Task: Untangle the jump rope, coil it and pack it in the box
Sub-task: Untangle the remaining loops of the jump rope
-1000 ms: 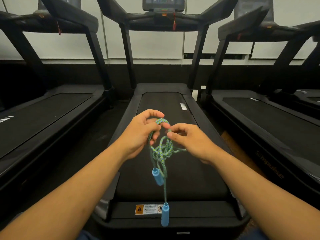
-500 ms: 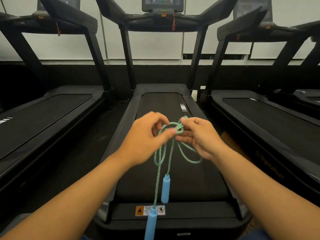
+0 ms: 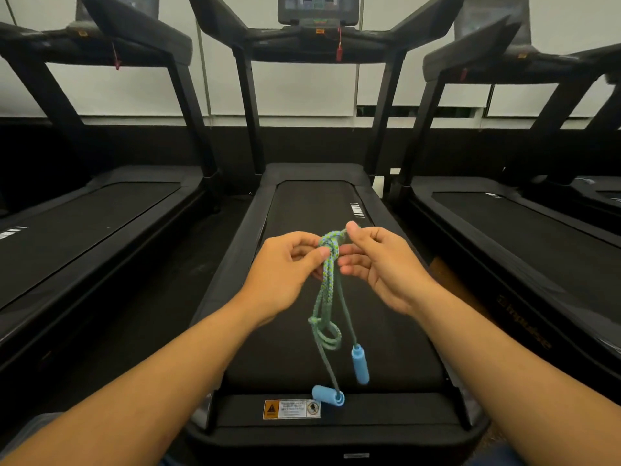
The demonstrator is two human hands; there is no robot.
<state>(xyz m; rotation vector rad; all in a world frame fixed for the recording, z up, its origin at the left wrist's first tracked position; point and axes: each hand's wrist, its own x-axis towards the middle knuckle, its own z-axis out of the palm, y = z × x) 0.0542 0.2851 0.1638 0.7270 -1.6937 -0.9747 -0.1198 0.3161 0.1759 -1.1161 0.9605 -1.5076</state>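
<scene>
A green-and-blue braided jump rope (image 3: pixel 325 290) hangs in the air over the middle treadmill. My left hand (image 3: pixel 285 274) pinches it at a knot near its top, and my right hand (image 3: pixel 379 260) pinches the rope just right of that knot. Below my hands the strands drop into a small tangle of loops (image 3: pixel 327 332). Two light blue handles dangle from it: one (image 3: pixel 360 363) hangs nearly upright, the other (image 3: pixel 328 395) swings sideways lower down. No box is in view.
The middle treadmill (image 3: pixel 312 210) runs straight ahead, its rear edge with a warning label (image 3: pixel 291 409) just below the handles. Similar treadmills stand to the left (image 3: pixel 84 223) and right (image 3: pixel 524 230). Uprights and consoles rise at the back against a white wall.
My hands have drawn closer around the knot. The rope below has bunched into a small loop tangle, and the handles have swung: the lower one has risen and turned sideways, the other hangs further right.
</scene>
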